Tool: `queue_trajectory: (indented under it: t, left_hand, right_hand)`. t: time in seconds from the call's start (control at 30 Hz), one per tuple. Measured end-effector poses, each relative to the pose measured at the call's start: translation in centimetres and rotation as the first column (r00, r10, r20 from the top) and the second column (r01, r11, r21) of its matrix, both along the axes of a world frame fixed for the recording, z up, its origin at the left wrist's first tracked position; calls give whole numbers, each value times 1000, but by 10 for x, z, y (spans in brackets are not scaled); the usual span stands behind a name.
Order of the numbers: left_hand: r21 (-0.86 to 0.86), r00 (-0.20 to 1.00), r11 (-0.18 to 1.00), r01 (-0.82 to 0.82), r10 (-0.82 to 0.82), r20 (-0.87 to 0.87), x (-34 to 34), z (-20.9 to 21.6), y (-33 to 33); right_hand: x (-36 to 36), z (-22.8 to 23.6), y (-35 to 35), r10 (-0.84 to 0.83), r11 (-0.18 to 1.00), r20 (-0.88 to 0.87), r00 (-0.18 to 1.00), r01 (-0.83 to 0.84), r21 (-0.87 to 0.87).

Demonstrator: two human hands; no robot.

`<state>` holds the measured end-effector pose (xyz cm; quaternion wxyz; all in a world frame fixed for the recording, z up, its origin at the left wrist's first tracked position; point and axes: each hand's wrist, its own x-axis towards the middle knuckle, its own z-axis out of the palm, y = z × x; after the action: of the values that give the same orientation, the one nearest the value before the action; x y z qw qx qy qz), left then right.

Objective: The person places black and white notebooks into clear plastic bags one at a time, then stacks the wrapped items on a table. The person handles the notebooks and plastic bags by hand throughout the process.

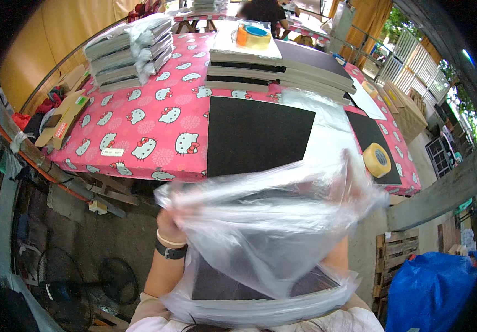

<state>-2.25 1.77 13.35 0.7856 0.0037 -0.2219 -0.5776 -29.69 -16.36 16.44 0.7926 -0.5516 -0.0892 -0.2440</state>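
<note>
The left hand [170, 220], with a black-strapped watch [171, 251] on its wrist, is curled around the left edge of a clear plastic bag [266, 232]. The right hand [353, 180] is raised at the bag's other side, behind the film; blur hides its fingers, so I cannot tell how tightly they close. The bag spreads between both hands and hangs down toward the person's body, where a black-topped stack [216, 282] shows through the film, below the hands. Just beyond the hands, on a table [97, 157] with a pink cat-print cover, lies a black sheet [257, 135]; flat clear plastic [329, 124] lies beside it, ahead of the right hand. Near the right hand, a yellowish tape roll [376, 159] rests on another dark sheet [366, 133]. Farther ahead of the hands, more tape rolls [256, 37] top a pile of blocks [241, 77], and plastic-wrapped stacks [116, 58] stand ahead and to the left.
</note>
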Motion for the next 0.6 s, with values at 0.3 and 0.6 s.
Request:
queue_trajectory:
  t: [0.3, 0.6]
  left_hand:
    - [178, 938, 974, 140, -187, 290, 3, 20, -20]
    - [-237, -167, 369, -899, 211, 963, 67, 79, -148]
  right_hand:
    - [-24, 15, -39, -601, 799, -47, 798, 601, -5]
    - [48, 67, -100, -947, 171, 32, 318, 586, -792]
